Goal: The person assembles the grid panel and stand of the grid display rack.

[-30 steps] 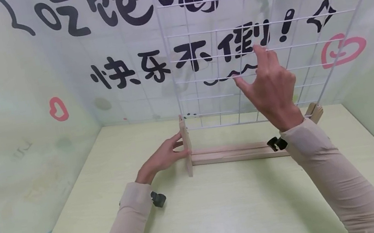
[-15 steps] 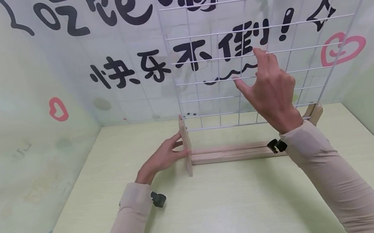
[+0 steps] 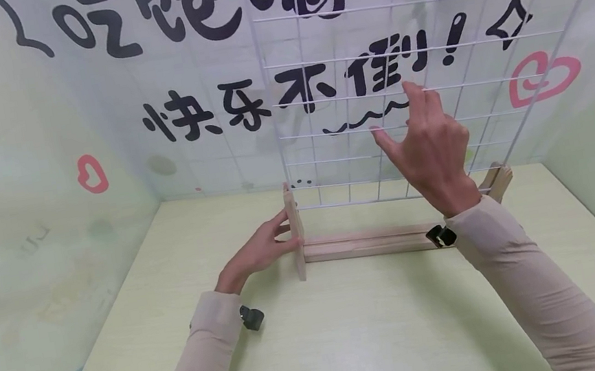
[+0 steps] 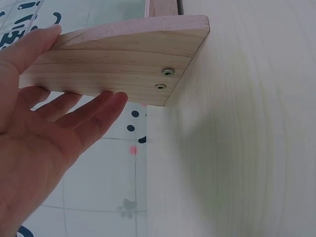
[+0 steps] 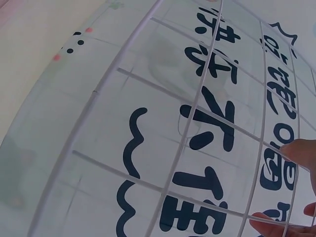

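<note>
A white wire grid (image 3: 342,98) is rising right of the left hand (image 3: 258,251) and directly before the right hand (image 3: 435,143), its lower edge running crosswise above a wooden bar (image 3: 372,244) and between the left end piece (image 3: 296,231) and right end piece (image 3: 496,182). Whether it is touching either is unclear. The nearer right hand is spreading thumb and fingers across the wires; whether they are curling round any cannot be told. The left hand is pinching the left end piece, edge to edge. The grid is showing thin, open mesh; the grained wood, two metal fasteners (image 4: 168,72).
</note>
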Action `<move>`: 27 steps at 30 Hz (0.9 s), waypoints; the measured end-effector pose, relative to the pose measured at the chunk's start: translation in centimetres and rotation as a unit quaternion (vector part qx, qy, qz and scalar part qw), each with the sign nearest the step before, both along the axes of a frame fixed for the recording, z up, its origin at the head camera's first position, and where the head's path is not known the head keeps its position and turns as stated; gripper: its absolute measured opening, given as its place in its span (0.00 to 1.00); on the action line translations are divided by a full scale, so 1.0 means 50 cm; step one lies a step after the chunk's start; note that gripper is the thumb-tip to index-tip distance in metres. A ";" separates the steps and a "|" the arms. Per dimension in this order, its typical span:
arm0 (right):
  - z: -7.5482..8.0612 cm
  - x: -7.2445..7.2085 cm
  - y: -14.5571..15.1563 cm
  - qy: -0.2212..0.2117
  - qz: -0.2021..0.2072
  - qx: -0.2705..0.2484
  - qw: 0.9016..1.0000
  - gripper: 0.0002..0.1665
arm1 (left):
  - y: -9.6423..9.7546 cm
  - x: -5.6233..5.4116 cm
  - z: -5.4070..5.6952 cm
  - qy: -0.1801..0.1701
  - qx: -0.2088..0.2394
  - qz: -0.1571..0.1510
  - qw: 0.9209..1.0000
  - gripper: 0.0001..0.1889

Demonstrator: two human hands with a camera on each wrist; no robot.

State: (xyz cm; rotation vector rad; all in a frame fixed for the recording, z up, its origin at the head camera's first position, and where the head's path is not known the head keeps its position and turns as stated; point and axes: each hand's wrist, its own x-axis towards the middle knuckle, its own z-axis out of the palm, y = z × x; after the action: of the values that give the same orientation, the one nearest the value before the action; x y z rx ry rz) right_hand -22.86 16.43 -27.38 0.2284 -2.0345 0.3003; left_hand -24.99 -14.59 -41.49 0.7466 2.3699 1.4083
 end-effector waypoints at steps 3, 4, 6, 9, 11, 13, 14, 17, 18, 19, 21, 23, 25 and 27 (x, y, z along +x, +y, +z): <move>-0.005 0.001 0.001 0.001 0.000 -0.006 1.000 0.42 | 0.000 0.001 -0.001 0.000 -0.002 -0.001 1.000 0.44; -0.006 0.001 0.001 0.001 -0.001 -0.004 1.000 0.42 | 0.000 0.001 -0.001 -0.001 -0.002 0.000 1.000 0.44; -0.008 0.001 0.002 0.003 -0.001 -0.006 1.000 0.42 | 0.000 0.001 -0.001 -0.001 -0.003 0.000 1.000 0.44; -0.008 0.000 0.002 0.006 -0.001 -0.005 1.000 0.41 | 0.001 0.001 0.000 -0.002 -0.004 0.001 1.000 0.44; -0.008 0.000 0.002 0.008 -0.001 -0.006 1.000 0.41 | 0.001 0.000 0.000 -0.001 -0.004 0.001 1.000 0.44; -0.008 -0.001 0.000 0.008 0.002 -0.010 1.000 0.40 | 0.001 0.000 0.000 -0.001 -0.005 0.002 1.000 0.44; -0.009 -0.001 -0.001 0.007 0.004 -0.011 1.000 0.40 | 0.001 -0.001 -0.001 -0.001 -0.005 0.004 1.000 0.43; -0.012 -0.001 -0.005 0.001 0.005 -0.007 1.000 0.39 | 0.002 -0.002 -0.003 0.000 -0.006 0.005 1.000 0.43; -0.014 -0.001 -0.006 0.001 0.006 -0.008 1.000 0.39 | 0.002 -0.003 -0.004 0.000 -0.006 0.005 1.000 0.43; -0.015 0.000 -0.007 0.000 0.004 -0.005 1.000 0.39 | 0.003 -0.003 -0.004 0.000 -0.005 0.004 1.000 0.43; -0.018 0.001 -0.007 -0.001 -0.004 0.002 1.000 0.39 | 0.004 -0.003 -0.004 0.000 -0.003 0.000 1.000 0.43; -0.020 0.001 -0.007 -0.001 -0.006 0.001 1.000 0.39 | 0.004 -0.003 -0.003 0.000 -0.002 -0.003 1.000 0.43; -0.023 0.001 -0.007 0.000 -0.005 -0.003 1.000 0.39 | 0.003 -0.002 -0.003 0.001 0.000 -0.005 1.000 0.43; -0.026 0.000 -0.006 -0.001 -0.002 -0.004 1.000 0.38 | 0.002 -0.001 -0.002 0.002 0.001 -0.006 1.000 0.43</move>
State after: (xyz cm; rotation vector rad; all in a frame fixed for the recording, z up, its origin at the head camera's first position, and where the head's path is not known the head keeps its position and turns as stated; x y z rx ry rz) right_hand -22.88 16.13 -28.67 0.2191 -2.0350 0.3063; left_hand -25.05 -14.48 -41.59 0.7640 2.3624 1.4064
